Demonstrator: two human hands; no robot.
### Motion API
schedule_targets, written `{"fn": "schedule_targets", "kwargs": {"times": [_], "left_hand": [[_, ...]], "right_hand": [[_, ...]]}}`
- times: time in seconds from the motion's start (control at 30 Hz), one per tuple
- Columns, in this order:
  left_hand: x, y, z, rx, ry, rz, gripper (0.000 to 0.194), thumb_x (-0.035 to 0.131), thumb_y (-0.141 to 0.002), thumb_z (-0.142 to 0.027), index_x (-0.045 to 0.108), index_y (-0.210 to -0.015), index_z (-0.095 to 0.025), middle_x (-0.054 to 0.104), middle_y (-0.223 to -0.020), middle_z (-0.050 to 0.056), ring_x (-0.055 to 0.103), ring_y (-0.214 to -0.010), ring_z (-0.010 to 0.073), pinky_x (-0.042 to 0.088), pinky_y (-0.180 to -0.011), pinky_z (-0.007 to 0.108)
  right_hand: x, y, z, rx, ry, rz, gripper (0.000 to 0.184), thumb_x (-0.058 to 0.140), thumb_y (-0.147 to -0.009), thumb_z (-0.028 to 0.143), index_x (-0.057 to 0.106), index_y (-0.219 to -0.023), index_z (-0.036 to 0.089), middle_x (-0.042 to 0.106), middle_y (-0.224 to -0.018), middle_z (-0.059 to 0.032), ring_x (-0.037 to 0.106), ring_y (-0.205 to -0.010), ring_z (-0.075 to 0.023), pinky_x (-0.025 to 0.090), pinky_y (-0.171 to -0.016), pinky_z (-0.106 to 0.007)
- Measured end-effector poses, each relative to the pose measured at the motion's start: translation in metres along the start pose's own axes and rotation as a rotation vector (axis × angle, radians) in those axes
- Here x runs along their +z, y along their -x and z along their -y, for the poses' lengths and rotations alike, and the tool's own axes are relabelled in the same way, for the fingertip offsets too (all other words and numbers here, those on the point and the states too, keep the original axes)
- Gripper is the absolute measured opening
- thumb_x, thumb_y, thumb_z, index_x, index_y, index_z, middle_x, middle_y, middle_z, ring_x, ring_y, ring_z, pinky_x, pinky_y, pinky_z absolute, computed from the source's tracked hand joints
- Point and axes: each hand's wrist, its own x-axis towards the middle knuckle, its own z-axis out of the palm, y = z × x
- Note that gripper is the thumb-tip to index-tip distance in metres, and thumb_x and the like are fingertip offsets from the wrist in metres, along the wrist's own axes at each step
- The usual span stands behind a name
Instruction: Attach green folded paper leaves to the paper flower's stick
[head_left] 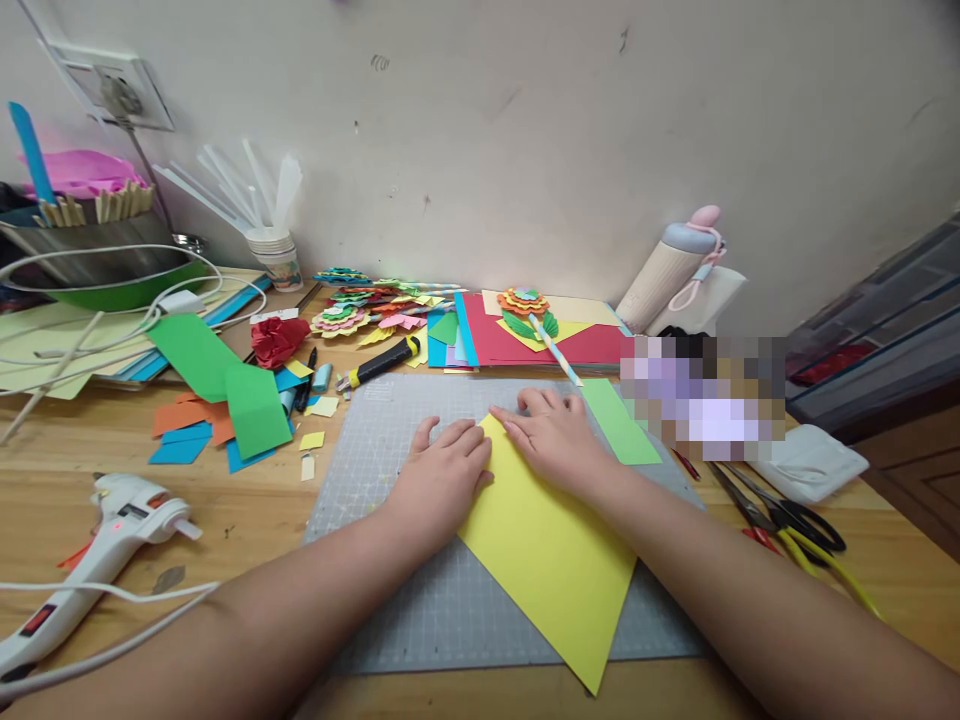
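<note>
A yellow paper sheet (551,560) lies folded at an angle on the grey cutting mat (390,440), one corner pointing away from me. My left hand (442,475) rests flat on the sheet's left edge near that corner, fingers stretched out. My right hand (551,435) presses flat on the sheet's upper right edge, fingers spread. Neither hand grips anything. A light green paper strip (619,420) lies on the mat just right of my right hand.
A white glue gun (97,545) with its cable lies at the left front. Scissors (787,515) lie right of the mat. A yellow-black utility knife (379,363), paper scraps, paper flowers (525,303) and coloured sheets crowd the back. A bottle (667,272) leans by the wall.
</note>
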Motion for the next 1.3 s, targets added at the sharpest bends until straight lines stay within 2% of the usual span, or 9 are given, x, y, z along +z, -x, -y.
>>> {"fn": "schedule_targets", "kwargs": {"times": [0.1, 0.2, 0.27, 0.33, 0.4, 0.5, 0.67, 0.83, 1.3], "left_hand": [[0.001, 0.001, -0.002, -0.004, -0.028, -0.011, 0.019, 0.046, -0.089, -0.025, 0.052, -0.107, -0.023, 0.059, -0.117, 0.004, 0.044, -0.120, 0.0193, 0.019, -0.104, 0.048], [0.001, 0.003, -0.003, -0.001, -0.058, -0.019, 0.020, 0.046, -0.090, -0.025, 0.052, -0.108, -0.023, 0.058, -0.119, 0.004, 0.043, -0.121, 0.0190, 0.019, -0.105, 0.046], [0.001, 0.003, -0.004, 0.004, -0.067, -0.020, 0.020, 0.045, -0.090, -0.026, 0.051, -0.109, -0.023, 0.058, -0.118, 0.003, 0.043, -0.122, 0.0185, 0.019, -0.106, 0.045], [0.001, 0.003, -0.004, 0.006, -0.073, -0.022, 0.020, 0.046, -0.089, -0.026, 0.052, -0.109, -0.023, 0.059, -0.118, 0.003, 0.043, -0.121, 0.0184, 0.019, -0.106, 0.045], [0.001, 0.003, -0.004, 0.008, -0.080, -0.024, 0.020, 0.047, -0.089, -0.026, 0.052, -0.108, -0.023, 0.059, -0.117, 0.003, 0.044, -0.120, 0.0189, 0.019, -0.106, 0.045], [0.002, 0.003, -0.004, 0.006, -0.089, -0.029, 0.020, 0.047, -0.089, -0.026, 0.052, -0.108, -0.023, 0.059, -0.116, 0.003, 0.044, -0.120, 0.0193, 0.019, -0.106, 0.045], [0.002, 0.003, -0.004, 0.002, -0.087, -0.032, 0.019, 0.045, -0.090, -0.026, 0.052, -0.107, -0.024, 0.058, -0.118, 0.003, 0.043, -0.121, 0.0194, 0.020, -0.106, 0.046], [0.003, 0.003, -0.004, -0.002, -0.078, -0.031, 0.020, 0.046, -0.089, -0.025, 0.052, -0.108, -0.023, 0.059, -0.118, 0.004, 0.043, -0.121, 0.0190, 0.020, -0.106, 0.046], [0.003, 0.003, -0.004, -0.006, -0.096, -0.049, 0.020, 0.048, -0.088, -0.026, 0.053, -0.108, -0.023, 0.060, -0.117, 0.003, 0.045, -0.120, 0.0196, 0.021, -0.106, 0.046]], "right_hand": [[-0.001, -0.012, -0.002, -0.008, -0.070, 0.024, 0.042, 0.023, -0.096, 0.040, 0.058, -0.118, 0.033, 0.059, -0.097, -0.0065, 0.049, -0.092, -0.0225, 0.032, -0.078, -0.038], [-0.003, -0.019, -0.013, 0.002, -0.268, 0.045, 0.045, 0.023, -0.096, 0.038, 0.064, -0.106, 0.025, 0.063, -0.095, -0.0058, 0.053, -0.091, -0.0208, 0.036, -0.076, -0.032], [-0.004, -0.019, -0.022, -0.008, -0.403, 0.035, 0.043, 0.023, -0.095, 0.032, 0.063, -0.107, 0.020, 0.064, -0.101, -0.0063, 0.056, -0.093, -0.0195, 0.039, -0.078, -0.030], [-0.006, -0.016, -0.027, -0.075, -0.442, 0.026, 0.034, 0.032, -0.092, 0.025, 0.060, -0.110, 0.019, 0.063, -0.107, -0.0062, 0.055, -0.098, -0.0194, 0.040, -0.082, -0.030], [-0.007, -0.011, -0.030, -0.166, -0.398, 0.035, 0.035, 0.038, -0.084, 0.013, 0.058, -0.111, 0.020, 0.062, -0.110, -0.0054, 0.053, -0.101, -0.0195, 0.039, -0.085, -0.031], [-0.005, -0.006, -0.028, -0.233, -0.304, 0.045, 0.048, 0.037, -0.076, 0.001, 0.057, -0.114, 0.023, 0.060, -0.111, -0.0042, 0.051, -0.101, -0.0191, 0.038, -0.085, -0.032], [-0.002, -0.006, -0.024, -0.226, -0.198, 0.027, 0.049, 0.038, -0.077, 0.001, 0.056, -0.116, 0.026, 0.059, -0.108, -0.0043, 0.049, -0.098, -0.0196, 0.035, -0.081, -0.032], [-0.005, -0.002, -0.027, -0.223, -0.064, -0.015, 0.057, 0.041, -0.067, -0.004, 0.060, -0.108, 0.029, 0.056, -0.108, -0.0047, 0.047, -0.102, -0.0211, 0.028, -0.083, -0.036], [-0.009, 0.059, -0.043, -0.128, -0.042, 0.004, 0.067, 0.040, -0.060, -0.005, 0.059, -0.110, 0.033, 0.053, -0.113, -0.0057, 0.044, -0.111, -0.0235, 0.024, -0.088, -0.042]]}}
